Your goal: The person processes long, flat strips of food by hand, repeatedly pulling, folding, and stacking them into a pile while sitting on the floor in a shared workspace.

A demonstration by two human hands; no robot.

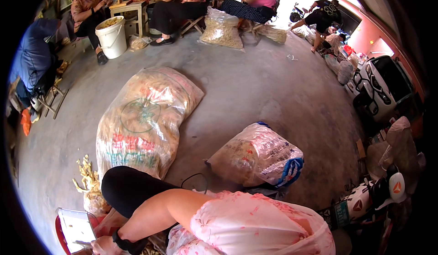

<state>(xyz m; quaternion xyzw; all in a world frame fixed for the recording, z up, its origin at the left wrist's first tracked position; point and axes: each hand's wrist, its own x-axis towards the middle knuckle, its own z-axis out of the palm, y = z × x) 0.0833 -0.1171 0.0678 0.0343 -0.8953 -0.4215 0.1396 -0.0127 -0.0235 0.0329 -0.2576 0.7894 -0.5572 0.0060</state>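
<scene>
Where woven sack (143, 118) bulges — smooth board (76, 227)

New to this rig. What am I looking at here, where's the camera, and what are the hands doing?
There is no machine: a person wears a wide fisheye camera on the head, looking down, so straight edges bend near the rim. The forearm in the pink floral sleeve is the wearer's own. One hand, with a dark wristband, is at the bottom left beside a flat white board; which hand it is, and whether it grips anything, I cannot tell. On the grey concrete floor lie a large printed woven sack and a smaller clear plastic bag. Other people sit working farther back.
</scene>
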